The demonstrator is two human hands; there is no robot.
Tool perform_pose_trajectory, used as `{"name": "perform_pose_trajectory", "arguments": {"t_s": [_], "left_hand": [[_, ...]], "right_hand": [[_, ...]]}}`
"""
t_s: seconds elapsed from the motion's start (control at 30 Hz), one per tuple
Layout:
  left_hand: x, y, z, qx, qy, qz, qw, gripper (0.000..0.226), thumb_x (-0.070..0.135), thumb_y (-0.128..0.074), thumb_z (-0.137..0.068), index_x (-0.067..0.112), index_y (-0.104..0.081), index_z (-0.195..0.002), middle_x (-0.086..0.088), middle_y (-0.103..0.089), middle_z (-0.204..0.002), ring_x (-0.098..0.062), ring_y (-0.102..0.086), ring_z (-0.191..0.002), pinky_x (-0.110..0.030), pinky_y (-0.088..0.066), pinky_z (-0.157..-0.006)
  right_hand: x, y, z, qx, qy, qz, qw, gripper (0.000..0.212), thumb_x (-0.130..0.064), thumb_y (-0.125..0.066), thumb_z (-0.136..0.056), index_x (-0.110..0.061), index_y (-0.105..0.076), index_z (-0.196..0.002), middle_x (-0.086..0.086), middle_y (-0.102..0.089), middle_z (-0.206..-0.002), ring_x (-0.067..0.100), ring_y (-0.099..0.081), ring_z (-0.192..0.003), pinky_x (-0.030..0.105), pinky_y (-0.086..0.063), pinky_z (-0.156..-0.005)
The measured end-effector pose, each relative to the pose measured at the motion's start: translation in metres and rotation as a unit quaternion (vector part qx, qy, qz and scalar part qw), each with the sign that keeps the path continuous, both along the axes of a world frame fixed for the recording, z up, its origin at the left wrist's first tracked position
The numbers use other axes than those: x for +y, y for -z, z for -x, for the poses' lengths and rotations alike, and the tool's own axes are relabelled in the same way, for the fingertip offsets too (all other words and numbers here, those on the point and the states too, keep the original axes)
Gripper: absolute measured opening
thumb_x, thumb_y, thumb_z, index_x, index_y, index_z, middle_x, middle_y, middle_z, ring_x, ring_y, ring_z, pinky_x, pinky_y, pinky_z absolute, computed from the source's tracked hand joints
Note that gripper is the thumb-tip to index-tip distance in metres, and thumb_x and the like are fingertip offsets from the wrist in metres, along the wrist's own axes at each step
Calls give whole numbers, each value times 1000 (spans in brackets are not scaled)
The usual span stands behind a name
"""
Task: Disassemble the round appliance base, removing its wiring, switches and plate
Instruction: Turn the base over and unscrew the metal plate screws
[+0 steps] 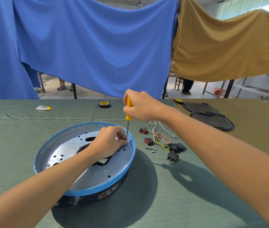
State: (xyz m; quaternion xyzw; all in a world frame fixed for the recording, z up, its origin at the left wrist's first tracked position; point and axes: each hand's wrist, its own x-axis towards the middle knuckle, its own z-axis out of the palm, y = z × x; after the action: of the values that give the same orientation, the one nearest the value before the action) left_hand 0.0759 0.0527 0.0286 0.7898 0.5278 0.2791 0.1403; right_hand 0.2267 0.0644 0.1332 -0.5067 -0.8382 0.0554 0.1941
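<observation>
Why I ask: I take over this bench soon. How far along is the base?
Done: wiring and switches lie on the cloth beside the base. In hand: the right hand grips a screwdriver upright on the plate near its far edge, the left hand pinching its tip. Left: the plate, seated in the base with a screw at its near-left edge, has to come out.

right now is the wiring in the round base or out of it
Out. The wiring and switches lie on the green cloth beside the base, apart from it; no wires show inside.
</observation>
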Motion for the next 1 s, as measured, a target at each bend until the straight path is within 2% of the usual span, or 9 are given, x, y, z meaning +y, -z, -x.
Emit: {"name": "perform_pose_trajectory", "arguments": {"t_s": [0.2, 0.37, 0.53, 0.6, 0.67, 0.73, 0.8, 0.87, 1.0], "left_hand": [[2, 1, 0, -10, 2, -5, 1000, 12, 24, -72, -84, 18, -68, -94, 10, -66, -89, -6, -59, -87, -18, -43, -74], [1, 0, -1, -16, 9, -11, 1000, 14, 21, -73, -83, 24, -63, -92, 20, -60, -81, 1, -58, -81, -5, -38, -64], [1, -1, -1, -21, 0, -14, 1000, 15, 24, -74, -82, 26, -61, -89, 19, -60, -81, 0, -58, -81, -9, -40, -65], [0, -1, -2, -27, -2, -17, 999, 13, 25, -73, -83, 26, -63, -90, 19, -60, -81, -2, -58, -81, -8, -39, -65], [1, -1, -1, -39, -7, -29, 999, 10, 24, -73, -84, 23, -66, -91, 17, -61, -80, -1, -58, -79, -6, -37, -64], [1, -2, 0, -52, -15, -39, 998, 10, 23, -72, -84, 19, -70, -94, 13, -64, -82, 0, -57, -77, -4, -36, -64], [1, -2, 1, -67, -19, -40, 997, 11, 21, -72, -84, 15, -74, -94, 10, -66, -82, 0, -57, -77, -3, -37, -65], [0, -3, 2, -73, -22, -42, 996, 10, 20, -72, -84, 14, -76, -92, 9, -68, -82, 0, -58, -77, -2, -36, -65], [-1, -5, 5, -86, -34, -41, 995, 10, 25, -72, -84, 16, -75, -86, 6, -70, -84, -3, -59, -79, -4, -38, -63]], "right_hand": [[-5, -2, 1, 36, 2, 55, 998, 13, -30, -47, -90, -18, -46, -96, 3, -56, -84, 16, -51, -71, 31, -36, -56], [-5, -1, 2, 44, 2, 73, 996, 12, -29, -46, -91, -18, -47, -97, 2, -56, -85, 15, -50, -72, 30, -36, -58], [-3, -2, 1, 9, 29, 15, 999, 31, -41, -53, -94, -11, -52, -97, 5, -56, -81, 19, -49, -74, 33, -39, -58], [-3, -2, 1, 18, 28, 11, 999, 27, -38, -57, -91, -12, -53, -98, 6, -56, -86, 20, -50, -77, 34, -41, -61], [-4, -4, 0, 58, 31, 18, 998, 20, -30, -60, -87, -15, -52, -97, 5, -56, -88, 19, -50, -77, 31, -40, -57], [-5, -5, 0, 98, 41, 15, 994, 17, -26, -59, -85, -13, -52, -94, 1, -57, -80, 12, -49, -71, 27, -35, -53], [-6, -3, -2, 135, 53, 7, 989, 14, -23, -59, -84, -12, -51, -81, -11, -57, -57, 5, -47, -60, 21, -32, -48], [-6, -1, -4, 173, 73, -1, 982, 27, -23, -59, -86, -14, -43, -66, -17, -48, -38, 6, -42, -55, 15, -30, -43], [-2, 4, -8, 232, 118, -43, 964, 39, -31, -53, -92, -16, -34, -61, -19, -47, -36, 10, -39, -58, 24, -27, -51]]}}
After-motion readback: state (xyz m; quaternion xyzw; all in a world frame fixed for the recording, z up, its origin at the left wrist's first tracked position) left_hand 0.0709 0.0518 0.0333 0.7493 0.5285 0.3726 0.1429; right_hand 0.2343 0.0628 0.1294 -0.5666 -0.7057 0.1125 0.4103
